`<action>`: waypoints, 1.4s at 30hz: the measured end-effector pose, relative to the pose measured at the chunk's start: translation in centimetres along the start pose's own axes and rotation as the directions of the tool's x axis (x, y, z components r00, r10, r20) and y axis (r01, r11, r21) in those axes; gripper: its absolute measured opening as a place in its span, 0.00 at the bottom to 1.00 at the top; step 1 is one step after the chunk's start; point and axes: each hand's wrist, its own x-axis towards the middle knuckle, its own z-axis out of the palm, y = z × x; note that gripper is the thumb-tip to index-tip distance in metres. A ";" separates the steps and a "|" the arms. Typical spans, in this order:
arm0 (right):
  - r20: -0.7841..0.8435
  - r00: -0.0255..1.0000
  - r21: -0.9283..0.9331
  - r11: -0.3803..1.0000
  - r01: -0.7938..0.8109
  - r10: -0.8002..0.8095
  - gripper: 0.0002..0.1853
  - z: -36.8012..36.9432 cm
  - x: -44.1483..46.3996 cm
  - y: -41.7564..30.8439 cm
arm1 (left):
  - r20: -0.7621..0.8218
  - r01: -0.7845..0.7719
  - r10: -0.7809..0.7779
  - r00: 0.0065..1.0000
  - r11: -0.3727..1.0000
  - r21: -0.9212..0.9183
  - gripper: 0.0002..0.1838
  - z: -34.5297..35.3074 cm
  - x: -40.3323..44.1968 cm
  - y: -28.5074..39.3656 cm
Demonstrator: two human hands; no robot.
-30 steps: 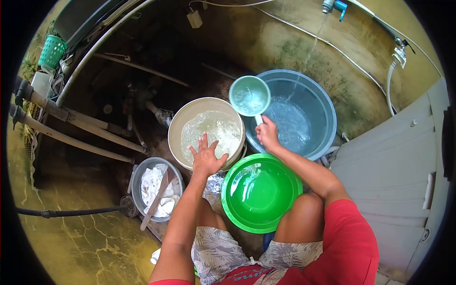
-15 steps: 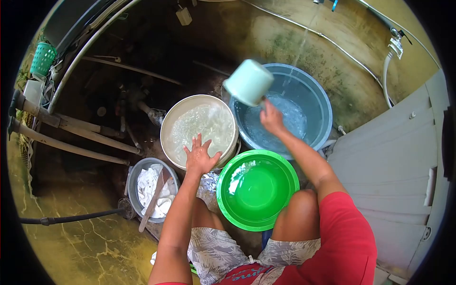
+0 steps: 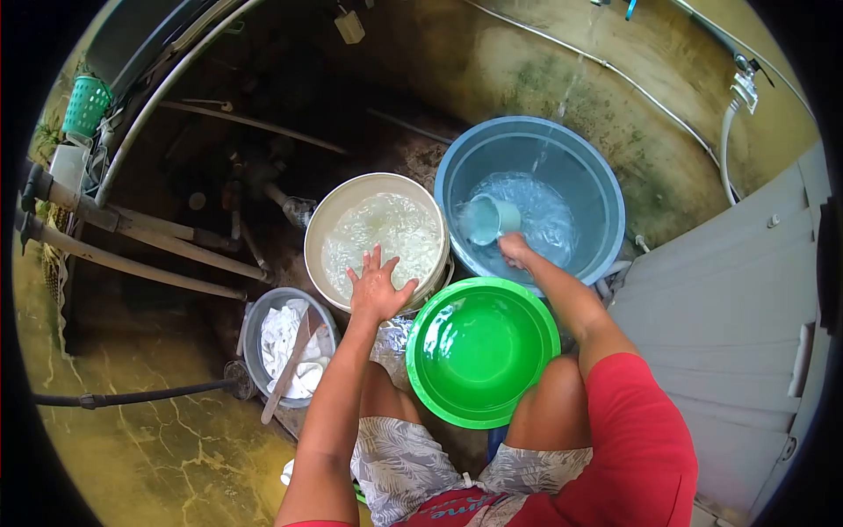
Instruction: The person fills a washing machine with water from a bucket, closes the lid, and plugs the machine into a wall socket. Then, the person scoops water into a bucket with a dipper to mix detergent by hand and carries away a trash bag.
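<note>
My right hand (image 3: pixel 516 250) grips the handle of a pale green water dipper (image 3: pixel 493 220), which is down inside the large blue tub (image 3: pixel 617 206), at the water there. A thin stream falls into this tub from above. My left hand (image 3: pixel 378 288) is spread open over the near rim of a cream bucket (image 3: pixel 311 255) filled with rippling water; whether the palm rests on the rim cannot be made out. Between my knees stands a bright green basin (image 3: pixel 420 386) with clear water in it.
A small grey bucket (image 3: pixel 255 351) at the left holds white cloths (image 3: pixel 303 378) with a wooden paddle (image 3: pixel 290 364) across them. Pipes (image 3: pixel 158 246) run along the left side. A grey plastic panel (image 3: pixel 711 299) stands at the right, and a mossy wall (image 3: pixel 518 53) rises behind.
The dipper in my right hand has moved down from above the rims of the cream bucket and blue tub into the tub. My left hand stays spread at the bucket.
</note>
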 end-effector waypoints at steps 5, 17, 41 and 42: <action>0.129 0.988 0.616 0.774 -0.147 0.084 0.03 2.2 -4.5 -3.1 | -0.001 0.004 -0.004 1.000 1.000 0.007 0.41 0.2 0.1 -0.1; -0.202 0.767 0.356 0.684 0.637 -0.609 0.16 5.0 -17.0 -11.3 | -0.048 -0.031 0.031 0.998 1.000 0.001 0.42 -0.1 -0.1 0.0; -0.432 0.791 -0.756 0.652 -0.057 -0.433 0.35 -9.1 -2.8 -3.0 | -0.037 -0.071 0.070 0.997 0.997 -0.042 0.32 0.5 0.1 -0.2; -0.459 0.828 -0.749 0.641 -0.166 -0.322 0.35 -9.1 -1.9 -1.9 | -0.037 -0.074 0.073 0.997 0.997 -0.036 0.32 0.5 0.1 -0.2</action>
